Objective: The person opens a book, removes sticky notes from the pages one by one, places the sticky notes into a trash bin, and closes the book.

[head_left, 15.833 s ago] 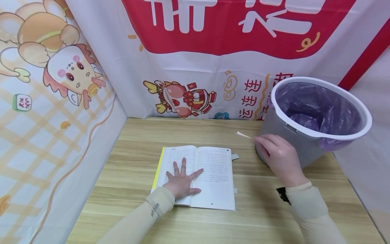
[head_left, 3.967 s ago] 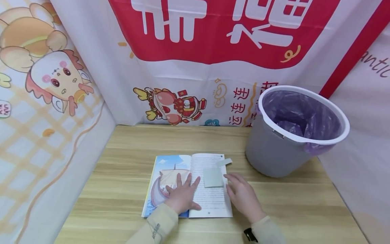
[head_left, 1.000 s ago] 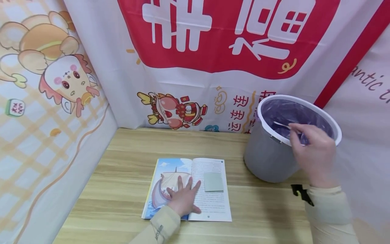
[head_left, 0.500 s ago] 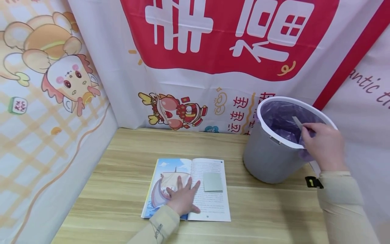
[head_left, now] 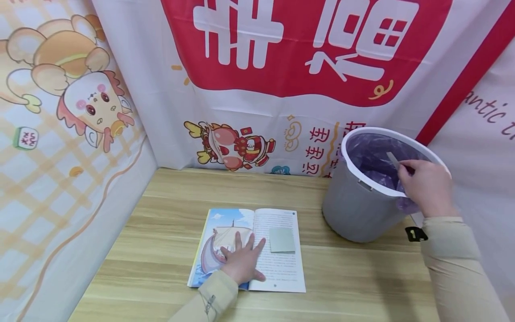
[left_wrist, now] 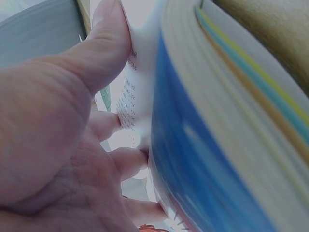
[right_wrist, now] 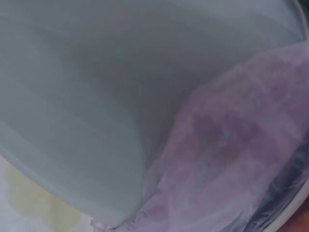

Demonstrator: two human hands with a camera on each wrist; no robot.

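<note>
An open book [head_left: 277, 273] lies on the table, a sailing ship picture on its left page and printed text on the right. My left hand [head_left: 243, 261] rests across its middle with fingers spread, and the left wrist view shows this hand [left_wrist: 63, 125] against the pages. A pale green sticky note [head_left: 282, 240] lies on the right page. Over the rim of a grey trash bin [head_left: 354, 210], my right hand [head_left: 428, 185] pinches a narrow pale paper strip [head_left: 392, 158] above the opening. The right wrist view shows only the bin's side [right_wrist: 96, 96] and its bag.
A purple bag [head_left: 370, 152] lines the bin, its edge folded over the white rim. The wooden table [head_left: 161, 250] meets printed cloth hangings [head_left: 229, 103] at the back and left. The bin stands at the table's back right.
The book has gone from a text spread to the ship picture. The strip that lay at the page's upper right is now in my right hand over the bin. My left hand stays on the book.
</note>
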